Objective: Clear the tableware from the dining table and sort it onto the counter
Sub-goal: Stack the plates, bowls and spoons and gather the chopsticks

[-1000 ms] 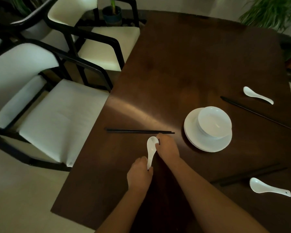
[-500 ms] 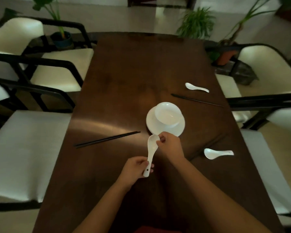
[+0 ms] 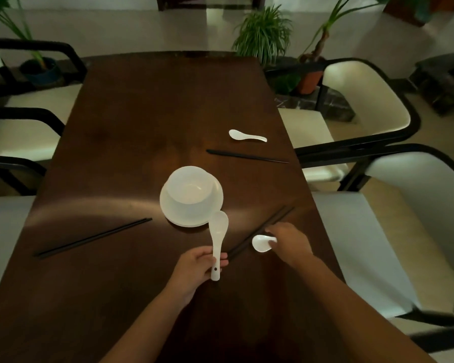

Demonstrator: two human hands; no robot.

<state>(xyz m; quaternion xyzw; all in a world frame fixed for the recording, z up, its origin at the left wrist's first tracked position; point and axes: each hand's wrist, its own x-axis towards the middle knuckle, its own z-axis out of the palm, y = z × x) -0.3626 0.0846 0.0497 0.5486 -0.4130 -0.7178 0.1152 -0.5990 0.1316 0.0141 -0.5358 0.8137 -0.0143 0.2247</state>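
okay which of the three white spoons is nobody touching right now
The white ceramic spoon at the table's far right, beyond the black chopsticks. The left hand holds one; the right hand covers another's handle.

A white bowl (image 3: pixel 190 189) sits on stacked white plates (image 3: pixel 192 217) mid-table. One white soup spoon (image 3: pixel 217 241) is held upright-pointing by its handle; a second (image 3: pixel 262 243) lies beside black chopsticks (image 3: pixel 260 233); a third (image 3: pixel 247 135) lies beyond another chopstick pair (image 3: pixel 247 155). More chopsticks (image 3: pixel 93 237) lie left.
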